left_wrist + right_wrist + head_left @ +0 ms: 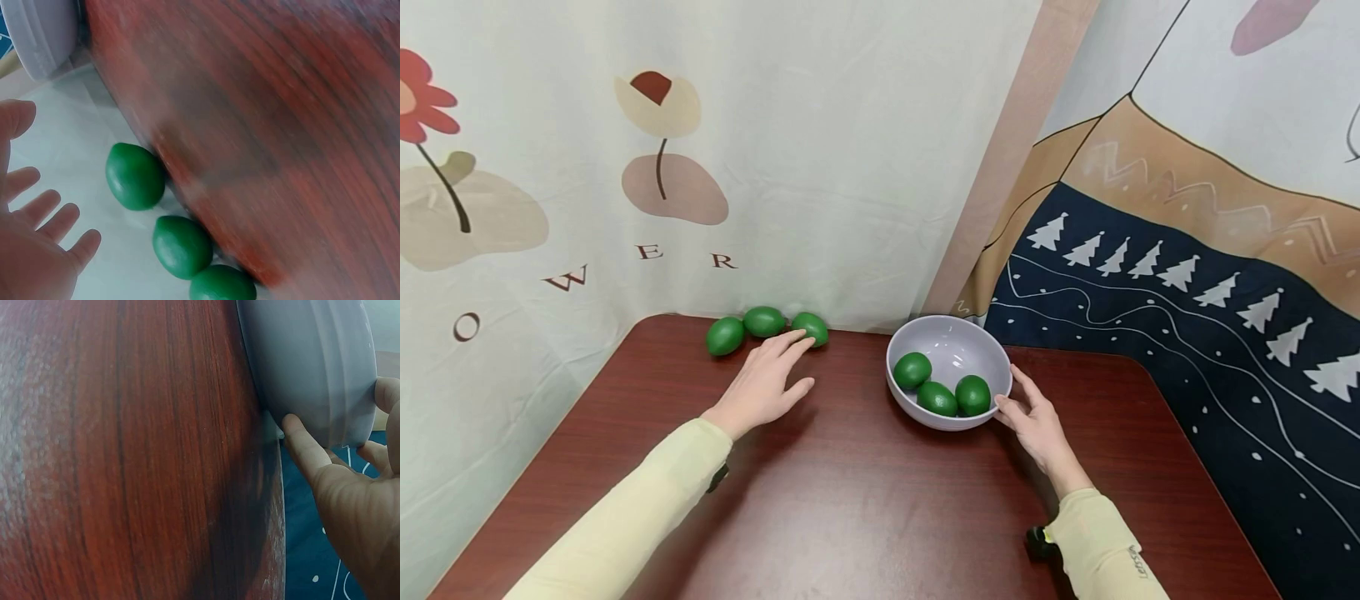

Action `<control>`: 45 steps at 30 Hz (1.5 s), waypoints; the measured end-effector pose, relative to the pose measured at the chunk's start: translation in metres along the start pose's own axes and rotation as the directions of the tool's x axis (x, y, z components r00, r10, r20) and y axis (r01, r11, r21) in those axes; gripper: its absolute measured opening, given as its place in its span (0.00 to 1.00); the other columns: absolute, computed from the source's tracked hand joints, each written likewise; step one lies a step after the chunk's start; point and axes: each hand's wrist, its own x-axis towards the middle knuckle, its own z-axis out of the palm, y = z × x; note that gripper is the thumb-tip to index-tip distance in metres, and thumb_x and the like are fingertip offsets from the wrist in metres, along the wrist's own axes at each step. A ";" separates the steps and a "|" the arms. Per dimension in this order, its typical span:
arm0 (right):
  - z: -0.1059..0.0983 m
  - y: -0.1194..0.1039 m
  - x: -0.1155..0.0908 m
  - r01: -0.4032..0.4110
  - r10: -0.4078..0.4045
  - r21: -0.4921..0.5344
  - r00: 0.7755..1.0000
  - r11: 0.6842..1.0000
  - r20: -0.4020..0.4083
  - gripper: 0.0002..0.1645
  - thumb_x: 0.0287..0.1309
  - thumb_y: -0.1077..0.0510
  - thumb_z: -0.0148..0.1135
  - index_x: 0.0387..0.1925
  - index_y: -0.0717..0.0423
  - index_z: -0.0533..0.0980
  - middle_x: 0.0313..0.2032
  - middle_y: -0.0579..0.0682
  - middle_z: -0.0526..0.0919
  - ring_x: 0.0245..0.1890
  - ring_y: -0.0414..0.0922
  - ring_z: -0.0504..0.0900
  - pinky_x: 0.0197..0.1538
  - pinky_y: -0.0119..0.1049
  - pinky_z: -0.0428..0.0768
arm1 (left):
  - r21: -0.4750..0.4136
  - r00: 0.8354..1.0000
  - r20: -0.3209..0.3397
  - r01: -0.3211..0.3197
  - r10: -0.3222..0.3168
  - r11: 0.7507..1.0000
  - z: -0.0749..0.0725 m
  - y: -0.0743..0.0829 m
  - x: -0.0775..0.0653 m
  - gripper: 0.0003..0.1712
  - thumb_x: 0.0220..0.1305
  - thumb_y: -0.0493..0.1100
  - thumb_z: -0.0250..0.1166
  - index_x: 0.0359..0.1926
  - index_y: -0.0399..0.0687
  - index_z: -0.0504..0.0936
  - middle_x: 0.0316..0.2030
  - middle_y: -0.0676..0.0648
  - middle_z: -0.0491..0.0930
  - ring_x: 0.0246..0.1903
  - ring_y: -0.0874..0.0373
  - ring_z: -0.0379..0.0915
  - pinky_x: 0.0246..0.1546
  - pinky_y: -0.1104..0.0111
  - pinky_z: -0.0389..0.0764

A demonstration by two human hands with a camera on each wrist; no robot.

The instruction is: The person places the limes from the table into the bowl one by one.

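Observation:
Near the table's back left edge my left hand [763, 379] hovers with fingers spread, holding nothing. Its fingertips overlap the rightmost of three green limes [810, 329] in the head view. Beside that one lie a middle lime [764, 321] and a left lime [725, 336]. The left wrist view shows the nearest lime [134, 177] apart from the fingers. My right hand [1036, 425] holds the right side of a pale grey-lilac bowl [951, 333], thumb at the rim. Three more limes [936, 398] rest inside the bowl. The right wrist view shows fingers [303, 444] against its outer wall.
The dark red wood-grain table [850, 517] has rounded back corners. A pale curtain [820, 167] with printed flowers hangs right behind it. To the right hangs a dark blue cloth [1120, 308] with white trees. The bowl stands near the back edge.

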 end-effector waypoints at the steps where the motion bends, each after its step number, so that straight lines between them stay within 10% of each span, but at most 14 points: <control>1: 0.000 0.000 0.000 0.001 -0.001 0.001 1.000 1.000 0.000 0.43 0.73 0.67 0.57 0.82 0.55 0.51 0.73 0.69 0.63 0.50 0.35 0.83 0.58 0.45 0.80 | 0.001 1.000 0.001 0.007 -0.007 1.000 -0.001 -0.002 0.000 0.36 0.68 0.44 0.68 0.72 0.37 0.70 0.72 0.35 0.66 0.72 0.36 0.60 0.67 0.39 0.62; 17: 0.000 0.000 0.000 0.007 -0.007 -0.020 1.000 1.000 -0.004 0.43 0.73 0.65 0.58 0.82 0.54 0.52 0.73 0.68 0.63 0.56 0.45 0.83 0.58 0.45 0.80 | 0.020 0.997 -0.003 0.083 -0.083 0.996 -0.006 -0.025 -0.004 0.36 0.67 0.45 0.68 0.72 0.37 0.70 0.73 0.35 0.64 0.72 0.35 0.58 0.64 0.38 0.63; 45: -0.001 0.001 0.001 -0.022 0.022 -0.003 1.000 1.000 0.004 0.43 0.74 0.65 0.57 0.82 0.53 0.51 0.74 0.67 0.62 0.46 0.27 0.82 0.58 0.41 0.81 | 0.048 0.971 -0.054 0.236 -0.234 0.970 -0.014 -0.068 -0.015 0.37 0.68 0.42 0.65 0.73 0.30 0.66 0.73 0.28 0.59 0.71 0.27 0.52 0.63 0.31 0.58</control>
